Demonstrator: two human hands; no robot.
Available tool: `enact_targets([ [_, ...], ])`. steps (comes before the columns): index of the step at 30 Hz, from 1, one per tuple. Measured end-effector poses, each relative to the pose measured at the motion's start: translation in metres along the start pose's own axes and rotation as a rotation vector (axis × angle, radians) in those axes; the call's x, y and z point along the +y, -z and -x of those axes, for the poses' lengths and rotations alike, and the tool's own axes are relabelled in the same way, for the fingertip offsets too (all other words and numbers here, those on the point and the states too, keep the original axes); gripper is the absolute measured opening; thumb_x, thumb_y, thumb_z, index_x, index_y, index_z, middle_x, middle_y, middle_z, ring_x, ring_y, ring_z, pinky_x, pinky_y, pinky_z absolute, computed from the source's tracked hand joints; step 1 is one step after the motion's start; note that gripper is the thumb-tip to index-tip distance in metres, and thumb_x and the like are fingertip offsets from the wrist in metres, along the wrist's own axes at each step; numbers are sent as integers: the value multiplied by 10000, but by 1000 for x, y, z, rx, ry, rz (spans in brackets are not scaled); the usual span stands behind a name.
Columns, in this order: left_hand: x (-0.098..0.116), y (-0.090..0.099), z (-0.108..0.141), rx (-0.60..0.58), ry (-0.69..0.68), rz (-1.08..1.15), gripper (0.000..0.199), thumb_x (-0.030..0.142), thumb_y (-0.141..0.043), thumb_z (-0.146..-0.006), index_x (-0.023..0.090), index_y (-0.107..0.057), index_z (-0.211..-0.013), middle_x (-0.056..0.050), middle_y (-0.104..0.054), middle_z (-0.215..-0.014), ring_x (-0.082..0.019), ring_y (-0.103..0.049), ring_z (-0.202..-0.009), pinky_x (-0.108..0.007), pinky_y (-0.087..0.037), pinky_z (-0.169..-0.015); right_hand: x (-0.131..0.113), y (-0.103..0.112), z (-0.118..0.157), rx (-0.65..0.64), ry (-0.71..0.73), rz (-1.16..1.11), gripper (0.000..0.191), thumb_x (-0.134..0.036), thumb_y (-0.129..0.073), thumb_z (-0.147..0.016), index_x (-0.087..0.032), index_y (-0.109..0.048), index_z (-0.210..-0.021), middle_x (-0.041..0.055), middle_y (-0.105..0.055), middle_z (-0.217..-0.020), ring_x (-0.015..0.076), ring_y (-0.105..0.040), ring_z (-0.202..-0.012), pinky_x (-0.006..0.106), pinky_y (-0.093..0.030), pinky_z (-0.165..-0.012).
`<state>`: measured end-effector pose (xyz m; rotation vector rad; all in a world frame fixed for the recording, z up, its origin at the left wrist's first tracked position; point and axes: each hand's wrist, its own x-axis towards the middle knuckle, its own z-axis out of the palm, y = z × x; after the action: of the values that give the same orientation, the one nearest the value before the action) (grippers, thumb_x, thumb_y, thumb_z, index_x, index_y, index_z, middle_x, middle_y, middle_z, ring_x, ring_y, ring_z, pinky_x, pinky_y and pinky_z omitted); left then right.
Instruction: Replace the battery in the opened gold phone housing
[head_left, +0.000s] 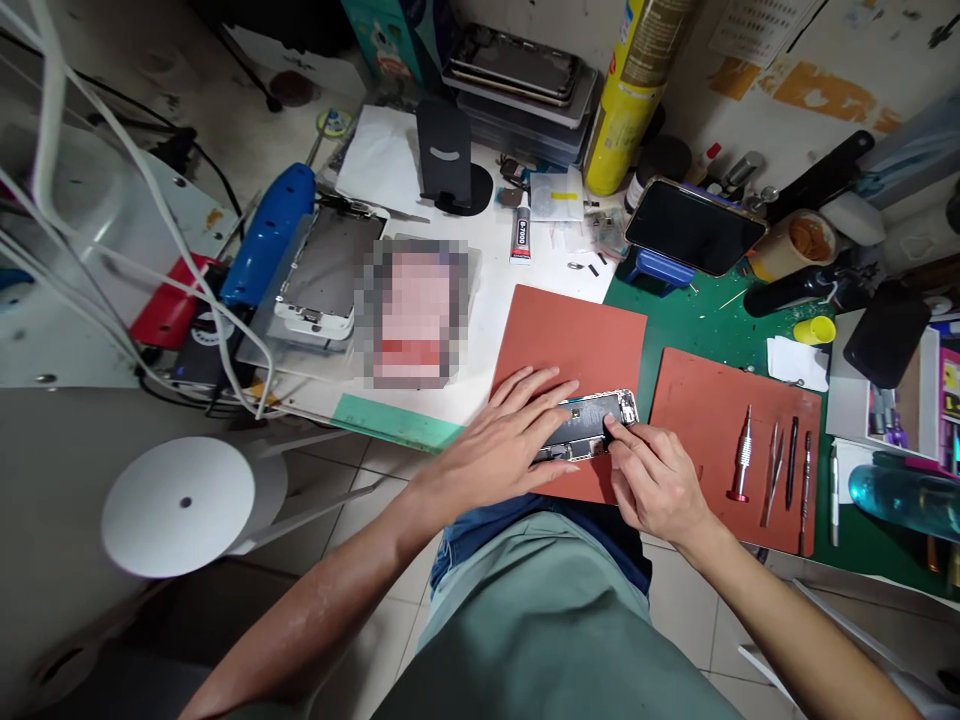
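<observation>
An opened phone [589, 428] with its inner parts showing lies on a reddish-brown mat [570, 335] near the table's front edge. My left hand [506, 440] rests over the phone's left end, palm down, its fingers stretched out and spread a little. At the phone's right part is my right hand [656, 475], its index fingertip touching the dark inner surface and its other fingers curled under. Whether anything small sits between those fingers is hidden. To the right, a second mat [705, 410] bears a screwdriver [742, 455], tweezers [774, 475] and thin tools [792, 465].
A phone [697, 228] leans on a blue stand behind the mats. Left of them are a blurred pink item [420, 315], another phone part [330, 265] and a blue tool [270, 235]. A yellow can [626, 100] stands behind. A blue bottle [904, 498] lies far right.
</observation>
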<state>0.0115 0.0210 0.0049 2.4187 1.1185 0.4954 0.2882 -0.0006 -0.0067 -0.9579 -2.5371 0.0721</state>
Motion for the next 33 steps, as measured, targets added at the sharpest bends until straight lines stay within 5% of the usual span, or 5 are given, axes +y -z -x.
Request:
enact_targets([
  [13, -10, -3, -3, -20, -204, -205, 300, 373, -635, -1078, 190, -710, -1304, -85, -601, -1616, -328, -454, -1593, -579, -362, -1337, 0, -2, 4, -17, -15, -20, 302, -82, -654, -917, -96, -684, -1217, 231, -738, -1387, 345, -643, -1099, 483, -573, -865],
  [21, -12, -4, -3, -48, -207, -176, 279, 347, -656, -1065, 232, -711, -1313, -46, -592, -1628, -276, -386, -1637, -536, -296, -1380, 0, -4, 8, -29, -42, -34, 325, -114, -665, -926, -137, -690, -1250, 206, -727, -1420, 346, -671, -1124, 492, -581, -891],
  [33, -12, -1, -2, -59, -270, -271, 272, 305, -623, -1073, 230, -690, -1325, -53, -627, -1588, -253, -510, -1553, -497, -317, -1384, 0, -3, 4, -17, -33, -40, 312, -110, -660, -933, -128, -685, -1244, 210, -749, -1375, 338, -673, -1083, 479, -589, -850],
])
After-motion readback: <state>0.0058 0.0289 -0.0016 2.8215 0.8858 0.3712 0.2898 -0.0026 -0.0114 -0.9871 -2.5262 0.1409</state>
